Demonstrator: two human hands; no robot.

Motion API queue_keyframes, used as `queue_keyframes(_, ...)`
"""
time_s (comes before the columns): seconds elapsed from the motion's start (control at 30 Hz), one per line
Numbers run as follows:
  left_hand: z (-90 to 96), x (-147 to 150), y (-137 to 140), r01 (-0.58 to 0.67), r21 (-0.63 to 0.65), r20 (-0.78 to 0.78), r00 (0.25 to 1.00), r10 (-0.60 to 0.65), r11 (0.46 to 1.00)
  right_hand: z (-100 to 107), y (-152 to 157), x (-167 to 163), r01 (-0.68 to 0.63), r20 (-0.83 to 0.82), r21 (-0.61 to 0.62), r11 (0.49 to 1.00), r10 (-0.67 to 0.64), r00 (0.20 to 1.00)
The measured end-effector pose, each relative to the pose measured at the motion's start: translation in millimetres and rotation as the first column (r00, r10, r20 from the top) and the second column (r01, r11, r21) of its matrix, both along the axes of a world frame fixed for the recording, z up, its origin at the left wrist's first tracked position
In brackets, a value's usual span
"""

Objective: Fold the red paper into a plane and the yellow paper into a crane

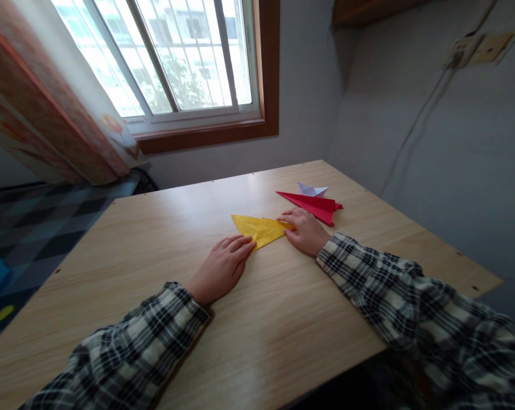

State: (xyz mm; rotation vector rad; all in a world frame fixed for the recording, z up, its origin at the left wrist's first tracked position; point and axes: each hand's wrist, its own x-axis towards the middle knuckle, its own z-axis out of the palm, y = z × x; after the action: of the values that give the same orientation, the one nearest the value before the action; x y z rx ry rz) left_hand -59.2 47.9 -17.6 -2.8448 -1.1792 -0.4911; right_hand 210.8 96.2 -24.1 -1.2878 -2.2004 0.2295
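Left hand (223, 265) and right hand (304, 232), fingers loosely extended (any pinch hidden). Wood-grain table (283, 319). Far right: red paper plane (311, 206). Centre, under both hands: folded yellow paper (262, 229), probably light, easily crumpled, best held by its edges. Farthest: white paper boat (315, 192).

On the worktop (133, 239), the left hand (222, 266) lies palm down, fingertips on the near edge of a folded yellow paper (261, 228); the right hand (305, 232) touches its right end. Just beyond the right hand lies a red paper plane (311, 206), with a white paper boat (314, 191) behind it. Plaid sleeves (138, 336) cover both arms. Behind stand a window (176, 108) and, left, a patterned curtain (39, 85); a cable (415, 122) hangs from a socket (465, 51).
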Motion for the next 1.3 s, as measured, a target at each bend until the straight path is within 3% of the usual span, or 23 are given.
queue_keyframes(0.1, 0.7, 0.0, -0.4, 0.026, -0.007, 0.018, 1.0, -0.026, 1.0, 0.4, -5.0, -4.1, -0.206, 0.002, 0.058, 0.977, 0.206, 0.978)
queue_keyframes(0.2, 2.4, 0.9, -1.3, 0.072, -0.016, 0.032, 0.997, -0.072, 0.997, 1.8, -12.3, -9.4, -0.387, 0.096, -0.036, 0.921, 0.389, 0.916)
queue_keyframes(0.37, 5.4, 3.2, -3.0, 0.083, -0.029, 0.045, 0.996, -0.081, 0.996, 4.4, -18.4, -13.2, -0.302, 0.214, -0.186, 0.935, 0.339, 0.916)
queue_keyframes(0.73, 5.6, 2.6, -2.6, 0.071, -0.056, 0.047, 0.997, -0.068, 0.996, 6.3, -14.8, -11.4, -0.192, 0.247, -0.199, 0.961, 0.238, 0.939)
queue_keyframes(0.93, 6.1, 3.9, -3.9, 0.056, -0.03, 0.019, 0.998, -0.055, 0.998, 3.5, -12.9, -10.0, -0.157, 0.235, -0.135, 0.978, 0.186, 0.954)
queue_keyframes(1.13, 2.2, 3.3, -5.6, -0.07, 0.022, -0.011, 0.998, 0.07, 0.997, 2.9, -12.2, -7.3, -0.224, 0.125, -0.035, 0.974, 0.227, 0.966)
queue_keyframes(1.3, 0.7, 2.4, -5.0, -0.078, 0.01, 0.006, 0.997, 0.078, 0.997, 0.4, -11.3, -6.5, -0.35, 0.097, 0.001, 0.937, 0.349, 0.932)
